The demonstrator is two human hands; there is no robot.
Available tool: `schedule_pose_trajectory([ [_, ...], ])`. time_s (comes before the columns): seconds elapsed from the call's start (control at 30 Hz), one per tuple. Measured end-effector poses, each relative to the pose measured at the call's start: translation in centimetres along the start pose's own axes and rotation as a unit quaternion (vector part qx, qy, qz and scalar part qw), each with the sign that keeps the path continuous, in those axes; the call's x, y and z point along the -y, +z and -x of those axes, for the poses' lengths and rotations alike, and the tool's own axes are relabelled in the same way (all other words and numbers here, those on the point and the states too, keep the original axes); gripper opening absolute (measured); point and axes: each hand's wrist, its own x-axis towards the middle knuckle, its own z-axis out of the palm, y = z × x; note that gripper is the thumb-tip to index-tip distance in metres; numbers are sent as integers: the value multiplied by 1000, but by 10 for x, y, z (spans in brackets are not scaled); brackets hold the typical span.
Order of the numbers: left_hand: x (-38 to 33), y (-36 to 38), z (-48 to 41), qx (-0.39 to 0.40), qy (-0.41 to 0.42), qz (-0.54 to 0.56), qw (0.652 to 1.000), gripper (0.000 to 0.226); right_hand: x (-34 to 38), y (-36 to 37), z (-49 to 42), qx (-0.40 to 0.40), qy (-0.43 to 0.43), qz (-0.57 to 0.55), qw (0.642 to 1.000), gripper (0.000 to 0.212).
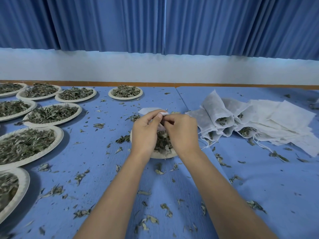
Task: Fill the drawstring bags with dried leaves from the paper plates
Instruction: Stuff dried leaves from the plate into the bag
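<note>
Both hands pinch one white drawstring bag (148, 110) between curled fingertips, our left hand (144, 132) and our right hand (181, 132) meeting knuckle to knuckle, each clamped on the fabric; we hold it just above a paper plate (160, 155) near the middle of the table (103, 152), and dried leaves (163, 139) lie heaped on that plate between our wrists; the bag's visible part sticks out beyond the left fingers, its long axis running away from us and to the left, nearly flat; which end is the mouth we cannot tell, since the fingers hide it; to the right, on the blue cloth, filled bags (217, 116) lie in a heap with their long axes pointing away towards the wall and their open mouths turned to us, leaves showing inside; their white strings (207, 146) trail towards the near edge; flat empty bags (286, 121) overlap just beside them, farther right; on the left, more plates of leaves (51, 113) crowd together, rims touching or overlapping; loose leaf scraps (166, 208) litter the cloth around our forearms; a blue curtain (120, 23) hangs behind.
</note>
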Motion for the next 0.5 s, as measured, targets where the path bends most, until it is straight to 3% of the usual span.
schedule_pose_trajectory([
  [0.1,-1,-5,-1,-14,-19,17,1000,22,9,-6,-3,110,-19,18,994,30],
  [0.23,-2,-10,-2,-15,-34,28,999,19,17,-8,-6,245,49,-55,967,25],
  [0.37,-2,-4,-2,17,-24,6,1000,20,15,-8,-3,242,90,-79,963,35],
  [0.5,0,-7,-7,-19,16,-27,999,25,11,-11,-4,229,80,-150,958,24],
])
